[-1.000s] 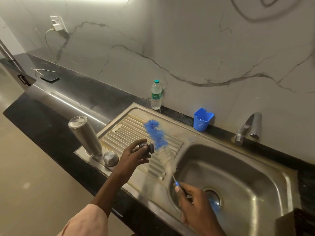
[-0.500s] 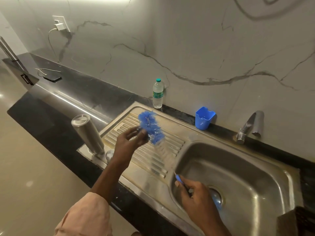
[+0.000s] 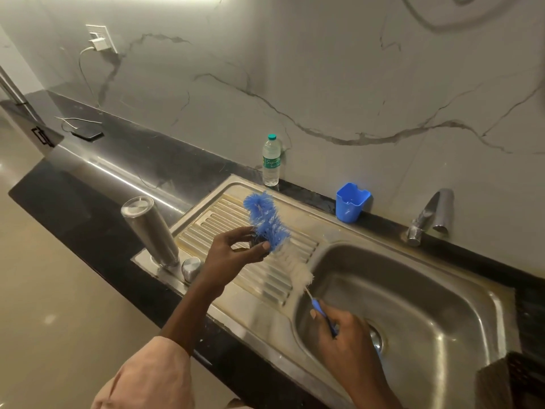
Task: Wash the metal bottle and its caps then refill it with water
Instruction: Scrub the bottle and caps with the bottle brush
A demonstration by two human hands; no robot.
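The metal bottle (image 3: 150, 231) stands upside down at the left end of the steel drainboard (image 3: 265, 278). A round metal cap (image 3: 191, 268) lies beside its mouth. My left hand (image 3: 233, 252) pinches a small dark inner cap (image 3: 258, 239) over the drainboard, mostly hidden by fingers and bristles. My right hand (image 3: 342, 329) grips the blue handle of a bottle brush (image 3: 271, 228). Its blue and white bristles press against the small cap.
The sink basin (image 3: 413, 305) with its drain lies to the right, the tap (image 3: 427, 216) behind it. A blue plastic cup (image 3: 351, 202) and a plastic water bottle (image 3: 271, 165) stand by the wall. A phone (image 3: 87, 132) on a charger cable lies far left on the black counter.
The left hand has lifted slightly with the small cap, and the brush bristles have slid along and against the cap. The bottle and the round cap stay where they were.
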